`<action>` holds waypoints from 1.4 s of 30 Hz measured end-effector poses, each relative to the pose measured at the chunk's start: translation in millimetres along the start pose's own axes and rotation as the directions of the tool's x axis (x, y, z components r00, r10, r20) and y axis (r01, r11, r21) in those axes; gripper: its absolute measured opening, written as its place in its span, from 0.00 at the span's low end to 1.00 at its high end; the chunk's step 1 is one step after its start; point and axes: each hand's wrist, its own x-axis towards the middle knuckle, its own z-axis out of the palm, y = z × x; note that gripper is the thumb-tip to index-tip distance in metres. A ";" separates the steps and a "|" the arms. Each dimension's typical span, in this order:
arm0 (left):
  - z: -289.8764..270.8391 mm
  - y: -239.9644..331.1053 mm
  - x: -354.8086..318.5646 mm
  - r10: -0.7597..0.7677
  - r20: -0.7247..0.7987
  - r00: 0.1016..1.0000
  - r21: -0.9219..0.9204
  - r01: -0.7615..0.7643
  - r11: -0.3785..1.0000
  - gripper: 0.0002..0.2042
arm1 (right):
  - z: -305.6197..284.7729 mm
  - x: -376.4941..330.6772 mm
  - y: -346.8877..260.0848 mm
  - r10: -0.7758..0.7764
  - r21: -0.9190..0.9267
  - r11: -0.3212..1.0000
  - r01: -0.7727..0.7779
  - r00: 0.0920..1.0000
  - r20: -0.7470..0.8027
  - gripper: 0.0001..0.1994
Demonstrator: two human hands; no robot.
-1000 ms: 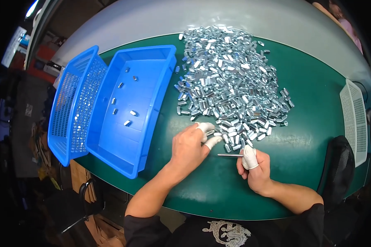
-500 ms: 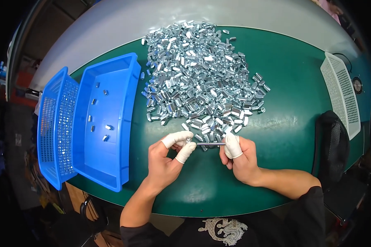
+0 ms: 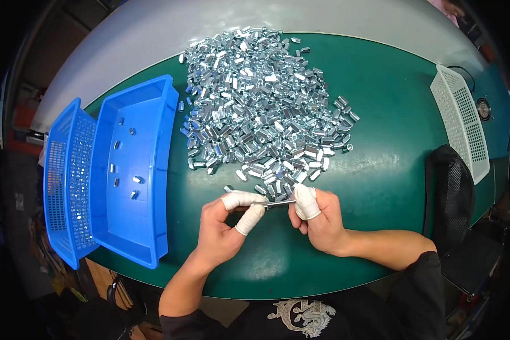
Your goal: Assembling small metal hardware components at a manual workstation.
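Note:
My left hand (image 3: 224, 224) pinches a small silvery hex coupling nut (image 3: 258, 203) between thumb and forefinger, mostly hidden by the fingertips. White finger cots cover those fingers. My right hand (image 3: 323, 221), also with white cots on thumb and forefinger, grips a thin dark metal rod (image 3: 281, 202). The rod points left and its tip meets the nut; whether it is inside the hole I cannot tell. Just beyond both hands spreads a large heap of coupling nuts (image 3: 260, 107), its near edge close to my fingertips.
On the left stands a blue tray (image 3: 133, 226) with several nuts scattered in it, beside a perforated blue basket (image 3: 55, 187). A white perforated basket (image 3: 464, 122) and a black mesh bag (image 3: 459, 192) are at the right. Part of another person (image 3: 449, 10) shows at the far right.
The nut has turned from showing its open end to lying in line with the rod, and my hands are closer together. The whole scene has shifted slightly left in view.

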 end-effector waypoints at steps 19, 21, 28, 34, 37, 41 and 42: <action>11.4 0.2 -0.2 -0.073 0.082 0.994 0.003 0.073 0.997 0.11 | 7.5 -0.7 1.7 -0.065 -0.106 0.992 0.073 0.995 0.077 0.22; 12.7 3.4 0.6 -0.053 0.073 0.996 0.047 0.049 0.998 0.09 | 7.5 -4.0 1.0 -0.017 -0.107 0.994 0.024 0.997 0.070 0.23; 10.2 0.5 1.3 0.239 0.033 0.970 0.380 -0.233 0.895 0.09 | 7.6 -3.1 -6.8 0.278 -0.006 0.960 -0.279 0.958 0.064 0.25; -9.1 18.2 1.0 0.592 -0.013 0.806 0.639 -0.449 0.625 0.11 | 0.0 4.0 -4.1 0.214 0.101 0.972 -0.211 0.977 -0.024 0.20; -38.7 37.8 -0.1 0.746 -0.169 0.644 0.808 -0.343 0.479 0.11 | -1.7 10.1 -1.2 0.208 0.105 0.974 -0.201 0.976 -0.063 0.18; -53.5 51.6 -2.5 0.856 -0.462 0.231 0.886 0.073 0.459 0.16 | 3.2 1.9 5.0 0.147 0.010 0.989 -0.147 0.989 -0.002 0.16; -52.3 47.8 -7.4 0.847 -0.440 0.298 0.890 0.020 0.456 0.16 | 3.1 1.0 4.2 0.140 0.025 0.990 -0.140 0.990 0.000 0.16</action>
